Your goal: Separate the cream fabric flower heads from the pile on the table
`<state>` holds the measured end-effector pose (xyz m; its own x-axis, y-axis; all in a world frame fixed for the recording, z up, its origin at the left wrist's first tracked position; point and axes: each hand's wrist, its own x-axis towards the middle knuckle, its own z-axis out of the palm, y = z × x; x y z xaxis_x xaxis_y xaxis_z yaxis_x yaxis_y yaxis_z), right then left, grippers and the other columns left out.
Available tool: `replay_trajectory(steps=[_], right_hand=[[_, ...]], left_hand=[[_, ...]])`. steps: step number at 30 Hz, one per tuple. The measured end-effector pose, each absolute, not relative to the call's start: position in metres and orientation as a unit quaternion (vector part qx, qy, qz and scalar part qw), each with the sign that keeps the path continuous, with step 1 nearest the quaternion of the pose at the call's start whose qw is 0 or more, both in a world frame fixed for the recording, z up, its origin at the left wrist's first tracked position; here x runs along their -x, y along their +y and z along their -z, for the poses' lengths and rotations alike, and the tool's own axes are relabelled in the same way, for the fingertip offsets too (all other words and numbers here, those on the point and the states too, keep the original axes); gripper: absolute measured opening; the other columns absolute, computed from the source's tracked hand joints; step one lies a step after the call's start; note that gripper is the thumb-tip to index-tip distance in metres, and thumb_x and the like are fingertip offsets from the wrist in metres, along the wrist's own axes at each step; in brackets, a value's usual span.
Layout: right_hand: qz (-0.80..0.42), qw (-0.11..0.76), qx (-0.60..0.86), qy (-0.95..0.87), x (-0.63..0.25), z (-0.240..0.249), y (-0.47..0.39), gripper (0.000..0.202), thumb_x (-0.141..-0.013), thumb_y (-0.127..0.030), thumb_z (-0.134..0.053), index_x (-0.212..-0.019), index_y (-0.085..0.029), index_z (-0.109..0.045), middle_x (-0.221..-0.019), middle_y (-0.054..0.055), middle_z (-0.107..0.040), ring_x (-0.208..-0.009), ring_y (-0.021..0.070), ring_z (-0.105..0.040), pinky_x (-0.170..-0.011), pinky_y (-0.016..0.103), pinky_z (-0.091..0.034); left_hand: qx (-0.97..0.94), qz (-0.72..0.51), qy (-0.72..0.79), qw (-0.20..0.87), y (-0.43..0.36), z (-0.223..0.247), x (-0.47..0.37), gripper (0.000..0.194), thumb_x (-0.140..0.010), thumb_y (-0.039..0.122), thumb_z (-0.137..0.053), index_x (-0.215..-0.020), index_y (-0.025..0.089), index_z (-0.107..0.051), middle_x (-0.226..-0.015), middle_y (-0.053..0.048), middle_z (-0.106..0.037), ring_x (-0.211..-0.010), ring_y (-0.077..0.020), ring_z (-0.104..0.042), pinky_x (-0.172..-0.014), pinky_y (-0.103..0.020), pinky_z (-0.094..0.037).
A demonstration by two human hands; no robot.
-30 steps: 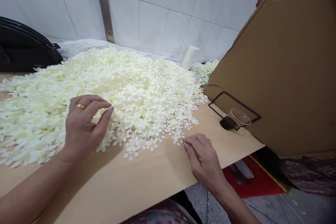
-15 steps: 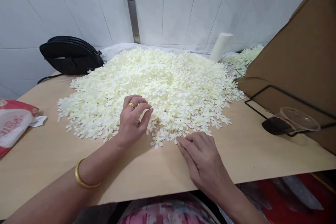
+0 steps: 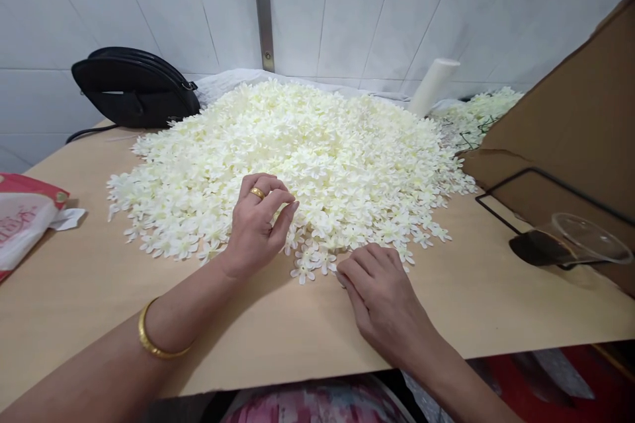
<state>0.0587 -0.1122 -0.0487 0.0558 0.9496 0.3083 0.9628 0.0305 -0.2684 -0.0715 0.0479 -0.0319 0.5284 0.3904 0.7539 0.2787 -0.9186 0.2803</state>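
Note:
A large heap of white-cream artificial flowers covers the middle of the table. At the heap's front edge is my left hand, wearing a gold ring and a gold bangle; its thumb and index finger come together in a pinch, and what they hold, if anything, is too small to make out. My right hand rests lower and to the right, fingers curled and thumb pressed to the index finger beside some loose flowers. Anything between those fingertips is hidden.
A black bag stands at the back left, a red and white packet at the left edge. A white roll leans behind the heap. Right are a cardboard sheet, a black wire frame and a clear cup with dark liquid.
The view has shifted slightly, moving the scene a little. My right hand's fingertips have curled in slightly more; my left hand keeps nearly the same pose.

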Motion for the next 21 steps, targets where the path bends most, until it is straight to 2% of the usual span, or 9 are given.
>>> replay_trajectory(steps=[5, 11, 15, 17, 21], right_hand=[[-0.019, 0.253, 0.666, -0.702, -0.061, 0.023, -0.105, 0.018, -0.081, -0.008, -0.041, -0.074, -0.018, -0.054, -0.071, 0.003, -0.051, -0.073, 0.0175, -0.042, -0.067, 0.032, -0.03], [0.041, 0.275, 0.652, -0.705, -0.074, -0.007, -0.053, 0.016, -0.082, -0.013, -0.044, -0.072, -0.018, -0.054, -0.071, 0.003, -0.055, -0.073, 0.0166, -0.046, -0.069, 0.031, -0.032], [0.108, 0.314, 0.628, -0.703, -0.085, -0.007, -0.012, 0.012, -0.081, -0.017, -0.046, -0.079, -0.018, -0.058, -0.078, 0.005, -0.06, -0.078, 0.0194, -0.051, -0.072, 0.033, -0.035], [0.14, 0.33, 0.613, -0.704, -0.087, -0.005, 0.001, 0.017, -0.08, -0.023, -0.048, -0.091, -0.017, -0.06, -0.081, 0.007, -0.062, -0.08, 0.0218, -0.053, -0.072, 0.035, -0.038], [0.196, 0.362, 0.579, -0.703, -0.113, 0.013, 0.009, 0.022, -0.079, -0.036, -0.046, -0.085, -0.023, -0.062, -0.08, 0.007, -0.065, -0.077, 0.0225, -0.057, -0.071, 0.036, -0.041]], left_hand=[[-0.874, -0.44, 0.194, 0.07, 0.046, 0.033, 0.072, 0.006, -0.08, 0.017, -0.051, -0.077, 0.02, -0.055, -0.082, -0.005, -0.057, -0.09, -0.0212, -0.048, -0.082, -0.038, -0.042], [-0.871, -0.448, 0.187, 0.079, 0.049, 0.034, 0.071, 0.006, -0.08, 0.015, -0.051, -0.078, 0.018, -0.056, -0.082, -0.005, -0.056, -0.091, -0.0209, -0.046, -0.082, -0.037, -0.042], [-0.864, -0.458, 0.189, 0.085, 0.045, 0.033, 0.072, 0.006, -0.079, 0.015, -0.05, -0.078, 0.017, -0.055, -0.083, -0.007, -0.055, -0.091, -0.0203, -0.045, -0.082, -0.037, -0.042], [-0.859, -0.468, 0.186, 0.088, 0.042, 0.035, 0.072, 0.008, -0.08, 0.015, -0.047, -0.075, 0.016, -0.053, -0.08, -0.007, -0.054, -0.087, -0.0197, -0.046, -0.079, -0.036, -0.043], [-0.872, -0.457, 0.17, 0.042, 0.046, 0.047, 0.068, 0.012, -0.079, 0.019, -0.045, -0.068, 0.016, -0.05, -0.078, -0.007, -0.055, -0.08, -0.0175, -0.048, -0.078, -0.033, -0.044]])
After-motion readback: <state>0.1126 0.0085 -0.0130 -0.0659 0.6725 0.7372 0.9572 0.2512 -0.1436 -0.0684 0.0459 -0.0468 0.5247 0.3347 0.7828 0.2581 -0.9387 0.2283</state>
